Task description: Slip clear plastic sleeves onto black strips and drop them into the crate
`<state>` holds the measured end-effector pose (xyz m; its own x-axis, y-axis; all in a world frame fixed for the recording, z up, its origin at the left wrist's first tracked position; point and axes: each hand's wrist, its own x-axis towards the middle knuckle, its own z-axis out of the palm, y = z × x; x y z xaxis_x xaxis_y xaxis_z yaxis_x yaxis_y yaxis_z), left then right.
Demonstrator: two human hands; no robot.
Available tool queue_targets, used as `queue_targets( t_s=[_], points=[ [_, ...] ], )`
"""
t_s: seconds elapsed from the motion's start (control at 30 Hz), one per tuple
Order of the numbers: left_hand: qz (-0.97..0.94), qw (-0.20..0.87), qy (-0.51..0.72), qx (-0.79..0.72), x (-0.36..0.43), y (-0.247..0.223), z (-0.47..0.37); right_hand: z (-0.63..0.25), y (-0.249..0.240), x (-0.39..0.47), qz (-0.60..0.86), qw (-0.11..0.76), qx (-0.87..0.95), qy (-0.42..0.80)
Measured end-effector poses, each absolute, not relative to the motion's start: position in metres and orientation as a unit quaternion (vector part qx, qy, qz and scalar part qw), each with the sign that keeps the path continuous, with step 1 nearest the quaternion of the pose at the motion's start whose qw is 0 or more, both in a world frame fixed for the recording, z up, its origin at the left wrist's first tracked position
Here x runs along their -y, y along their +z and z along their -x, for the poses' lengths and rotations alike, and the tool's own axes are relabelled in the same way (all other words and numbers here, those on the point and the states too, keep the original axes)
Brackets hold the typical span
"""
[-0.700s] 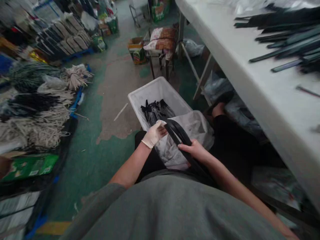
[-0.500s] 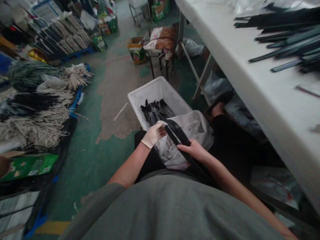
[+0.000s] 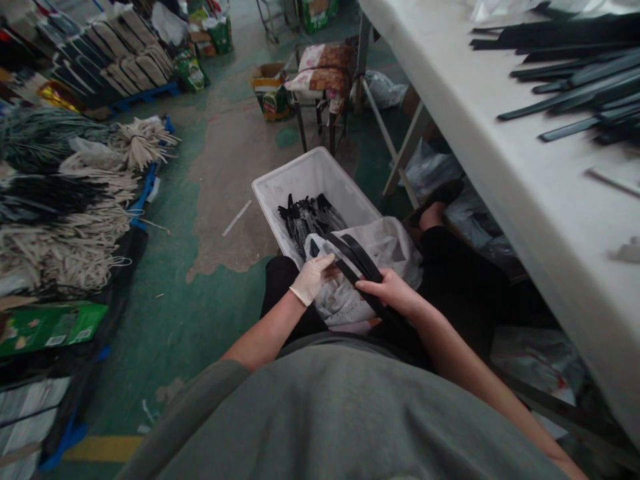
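Note:
Long black strips [image 3: 356, 252], flat and curving over in a loop, run between my hands in front of my lap. My right hand [image 3: 387, 293], bare, wraps round the bundle with its thumb on top. At the strips' far end my left hand [image 3: 313, 277], in a pale glove, pinches the end of one strip; the fingertips are partly hidden. Beneath both hands a white plastic bag [image 3: 395, 247] lies over my lap and the near edge of a white bin [image 3: 350, 187]. Inside the bin is a pile of black strips with frayed-looking ends [image 3: 307, 217].
A white table [image 3: 465, 127] stands along my right, with dark strips [image 3: 590, 80] on it. Bundles of cords [image 3: 65, 247] lie on a blue pallet at left. Beyond the bin are a cushion-topped stool [image 3: 325, 73] and a cardboard box [image 3: 270, 90].
My left hand has moved slightly down and nearer my body, and a strip's end now shows by its fingertips. My right hand keeps its hold on the strips. The view has shifted slightly.

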<state>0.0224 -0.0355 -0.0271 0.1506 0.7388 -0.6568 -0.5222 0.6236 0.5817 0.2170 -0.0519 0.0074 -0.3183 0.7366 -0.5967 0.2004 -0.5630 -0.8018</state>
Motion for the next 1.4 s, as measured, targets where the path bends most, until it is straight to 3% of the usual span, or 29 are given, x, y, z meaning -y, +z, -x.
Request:
queue_targets(
  t_s=[0.2,0.4,0.6,0.77,0.97,1.17,1.4],
  points=[
    [-0.132,0.771,0.410,-0.469,0.037,-0.022,-0.033,-0.198,0.017,0.034,0.592,0.225,0.433,0.641],
    [-0.072,0.719,0.501,-0.477,0.025,-0.018,-0.020,-0.214,0.030,0.042,0.576,0.174,0.499,0.623],
    [-0.104,0.778,0.436,-0.439,0.043,-0.021,-0.038,-0.206,0.030,0.039,0.612,0.221,0.473,0.593],
    [-0.048,0.732,0.503,-0.457,0.030,-0.017,-0.028,-0.208,0.029,0.041,0.605,0.194,0.496,0.591],
    [-0.035,0.783,0.436,-0.442,0.029,-0.015,-0.034,-0.202,0.028,0.042,0.622,0.202,0.534,0.537],
    [0.012,0.727,0.516,-0.453,0.029,-0.013,-0.032,-0.206,0.026,0.041,0.643,0.216,0.509,0.530],
    [0.029,0.743,0.485,-0.460,0.033,-0.024,-0.025,-0.216,0.019,0.055,0.649,0.208,0.489,0.544]
  ],
)
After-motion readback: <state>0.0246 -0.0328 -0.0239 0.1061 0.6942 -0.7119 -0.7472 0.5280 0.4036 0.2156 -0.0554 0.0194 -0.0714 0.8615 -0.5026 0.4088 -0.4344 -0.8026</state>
